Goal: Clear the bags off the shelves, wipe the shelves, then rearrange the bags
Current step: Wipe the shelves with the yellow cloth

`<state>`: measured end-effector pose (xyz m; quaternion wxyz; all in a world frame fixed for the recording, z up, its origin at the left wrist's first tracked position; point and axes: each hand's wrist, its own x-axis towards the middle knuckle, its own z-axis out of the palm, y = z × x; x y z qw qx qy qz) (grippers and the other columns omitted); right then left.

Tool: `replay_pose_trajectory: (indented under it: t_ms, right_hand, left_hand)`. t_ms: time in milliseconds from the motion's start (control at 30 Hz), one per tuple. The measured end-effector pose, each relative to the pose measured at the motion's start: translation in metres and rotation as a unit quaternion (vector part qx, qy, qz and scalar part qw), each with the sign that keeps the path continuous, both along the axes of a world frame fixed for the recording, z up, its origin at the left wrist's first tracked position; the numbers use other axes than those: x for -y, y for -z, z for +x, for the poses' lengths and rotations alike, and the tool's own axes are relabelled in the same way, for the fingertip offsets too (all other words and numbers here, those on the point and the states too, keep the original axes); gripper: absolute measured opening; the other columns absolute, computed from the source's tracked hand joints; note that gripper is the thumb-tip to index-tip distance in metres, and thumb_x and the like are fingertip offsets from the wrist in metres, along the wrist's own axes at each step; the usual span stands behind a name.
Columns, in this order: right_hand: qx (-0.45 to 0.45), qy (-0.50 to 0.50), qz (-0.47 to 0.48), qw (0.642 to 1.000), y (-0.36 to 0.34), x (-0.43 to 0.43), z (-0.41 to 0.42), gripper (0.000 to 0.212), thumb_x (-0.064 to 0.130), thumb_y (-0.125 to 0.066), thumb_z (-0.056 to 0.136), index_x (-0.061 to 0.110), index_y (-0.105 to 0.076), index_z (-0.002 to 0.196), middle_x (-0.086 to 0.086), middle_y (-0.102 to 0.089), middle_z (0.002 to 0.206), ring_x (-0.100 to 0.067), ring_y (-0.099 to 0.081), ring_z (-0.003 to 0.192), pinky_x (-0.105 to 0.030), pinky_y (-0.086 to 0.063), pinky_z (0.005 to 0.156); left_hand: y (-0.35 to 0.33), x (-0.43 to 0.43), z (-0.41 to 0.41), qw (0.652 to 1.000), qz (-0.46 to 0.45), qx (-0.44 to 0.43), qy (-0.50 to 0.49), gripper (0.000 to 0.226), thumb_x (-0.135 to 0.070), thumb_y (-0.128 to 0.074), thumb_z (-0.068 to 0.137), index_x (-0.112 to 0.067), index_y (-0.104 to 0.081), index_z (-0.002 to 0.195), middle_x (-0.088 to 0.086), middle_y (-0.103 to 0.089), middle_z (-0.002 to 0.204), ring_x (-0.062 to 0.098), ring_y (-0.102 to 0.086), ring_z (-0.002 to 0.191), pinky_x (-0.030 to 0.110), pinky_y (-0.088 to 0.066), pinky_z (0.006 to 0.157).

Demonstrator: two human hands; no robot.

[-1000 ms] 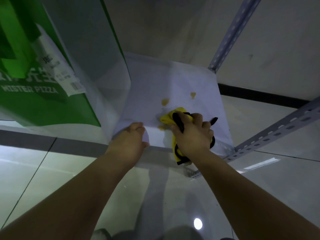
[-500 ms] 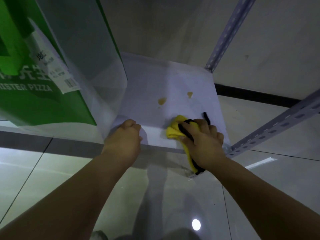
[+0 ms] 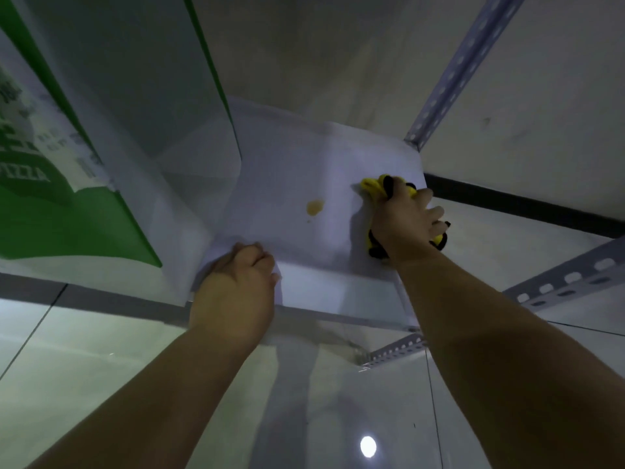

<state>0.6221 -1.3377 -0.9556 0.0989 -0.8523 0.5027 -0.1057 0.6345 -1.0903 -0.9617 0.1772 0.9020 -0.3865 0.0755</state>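
Our right hand is clenched around the yellow-and-black cloth and presses it flat against the white shelf, at the back right corner just beside the perforated upright. Our left hand has its fingers curled on the shelf's front edge, which we judge braces it. The cloth looks soft, light and limp, so we judge it handles best bunched in the palm, as it is now, with the loose tail hanging out by the wrist. The shelf looks thin and rigid, smooth enough for the cloth to slide, so the pressure has to come from the palm. The tan stain in the middle looks dried on and will likely want firm rubbing. Compared with half a second ago, the cloth has travelled from the front edge to the back right corner. The smaller spot that lay there no longer shows, either wiped away or covered, and the left hand has kept its place. The green bag remains at the left.
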Motion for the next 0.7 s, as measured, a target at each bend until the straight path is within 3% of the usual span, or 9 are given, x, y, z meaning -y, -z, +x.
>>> replay_pose_trajectory:
  t_ms: [100,200,300,433,533,600,633,700]
  right_hand:
    - [-0.024,-0.045,0.019,0.999,-0.003,0.005,0.022,0.04,0.054,-0.033,0.092,0.041,-0.039,0.13,-0.015,-0.028,0.137,-0.045,-0.024,0.123,-0.06,-0.006,0.104]
    - [-0.039,-0.14,0.004,0.989,-0.004,-0.005,0.028,0.045,0.059,-0.035,0.089,0.045,-0.035,0.132,-0.01,-0.03,0.137,-0.041,-0.031,0.116,-0.055,-0.015,0.102]
    - [-0.02,-0.258,-0.007,0.966,-0.002,-0.029,0.018,0.045,0.059,-0.037,0.088,0.052,-0.033,0.132,-0.003,-0.031,0.14,-0.037,-0.031,0.117,-0.048,-0.017,0.101]
    - [0.024,-0.388,-0.044,0.92,0.009,-0.062,-0.009,0.043,0.058,-0.038,0.088,0.056,-0.031,0.131,0.006,-0.033,0.139,-0.029,-0.031,0.112,-0.037,-0.012,0.095]
    - [0.02,-0.391,-0.053,0.918,0.009,-0.056,-0.01,0.042,0.055,-0.041,0.09,0.056,-0.033,0.131,0.005,-0.035,0.137,-0.029,-0.032,0.112,-0.038,-0.016,0.094]
    - [0.001,-0.342,-0.047,0.939,0.006,-0.048,0.006,0.041,0.055,-0.039,0.091,0.053,-0.035,0.132,0.001,-0.035,0.137,-0.034,-0.034,0.115,-0.043,-0.02,0.097]
    - [-0.009,-0.306,-0.034,0.952,0.004,-0.047,0.016,0.042,0.056,-0.038,0.091,0.052,-0.035,0.133,-0.001,-0.034,0.137,-0.036,-0.033,0.117,-0.045,-0.02,0.099]
    - [-0.023,-0.257,-0.021,0.966,0.001,-0.05,0.028,0.043,0.054,-0.038,0.091,0.049,-0.035,0.134,-0.004,-0.032,0.138,-0.038,-0.032,0.118,-0.047,-0.018,0.101]
  left_hand:
    - [0.003,-0.001,-0.002,1.0,0.012,-0.005,-0.002,0.023,0.0,-0.083,0.058,0.001,-0.071,0.077,0.019,-0.069,0.083,0.034,-0.068,0.07,0.034,-0.054,0.058]
    - [0.004,-0.002,-0.002,1.0,0.012,0.002,0.004,0.028,0.001,-0.084,0.055,0.002,-0.07,0.08,0.02,-0.069,0.084,0.034,-0.068,0.072,0.034,-0.055,0.06]
    - [0.002,-0.002,-0.001,1.0,0.006,-0.007,0.001,0.029,0.002,-0.084,0.053,0.003,-0.071,0.079,0.02,-0.07,0.085,0.035,-0.069,0.072,0.036,-0.055,0.059]
    - [0.004,-0.002,0.001,1.0,-0.016,0.004,0.005,0.013,-0.003,-0.075,0.066,0.001,-0.071,0.078,0.018,-0.07,0.084,0.032,-0.069,0.074,0.031,-0.055,0.061]
    - [0.005,-0.003,0.001,1.0,-0.02,0.006,0.003,0.014,-0.009,-0.068,0.067,0.0,-0.072,0.077,0.017,-0.071,0.084,0.031,-0.07,0.073,0.029,-0.054,0.06]
    - [0.004,-0.003,0.001,0.999,-0.036,-0.007,0.001,0.012,-0.006,-0.073,0.067,0.001,-0.072,0.077,0.018,-0.071,0.084,0.034,-0.069,0.074,0.032,-0.055,0.061]
    - [0.003,-0.003,0.001,0.999,-0.037,-0.004,-0.004,0.011,-0.004,-0.076,0.066,0.0,-0.072,0.075,0.018,-0.071,0.083,0.033,-0.069,0.073,0.028,-0.053,0.06]
    - [0.002,-0.003,0.001,0.999,-0.036,0.002,-0.005,0.015,-0.001,-0.082,0.06,0.0,-0.071,0.071,0.016,-0.07,0.078,0.029,-0.069,0.068,0.028,-0.043,0.069]
